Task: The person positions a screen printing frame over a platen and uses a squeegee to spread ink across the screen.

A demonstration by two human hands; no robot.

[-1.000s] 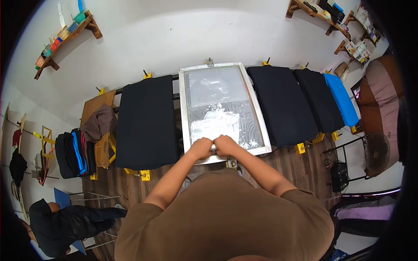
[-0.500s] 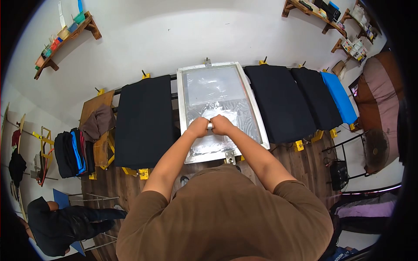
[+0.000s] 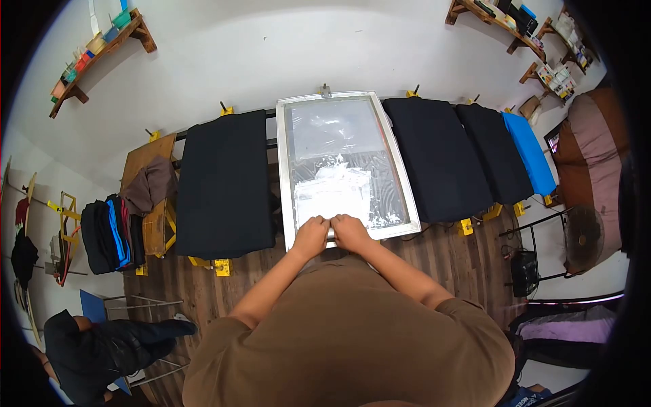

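At the near edge of the screen frame (image 3: 344, 163), both hands meet side by side on a squeegee handle (image 3: 331, 233), of which only a pale sliver shows between the knuckles. The left hand (image 3: 311, 235) and the right hand (image 3: 350, 231) each have their grip closed on that handle, fingers curled over it, the two fists touching.

Half a second ago the hands stood at mid-screen, arms reaching forward; now they sit back at the frame's near rail, close to the body. One second ago they were at this same near rail. The sequence therefore reads as one push out and one pull back along the mesh. In judgement, a full stroke has been completed, and the white ink patch (image 3: 332, 192) now lies exposed on the mesh just beyond the hands.

The frame rests flat on the long row of pallets, its far rail at the clamp by the wall. To its left lies a dark garment (image 3: 225, 183), just beside the frame. To its right lie two more dark garments (image 3: 437, 159) and then a blue garment (image 3: 531, 152), edge to edge. A stack of folded clothes (image 3: 108, 236) sits on the left end. A second person in dark clothing (image 3: 95, 342) is low at the left, well apart from the work.
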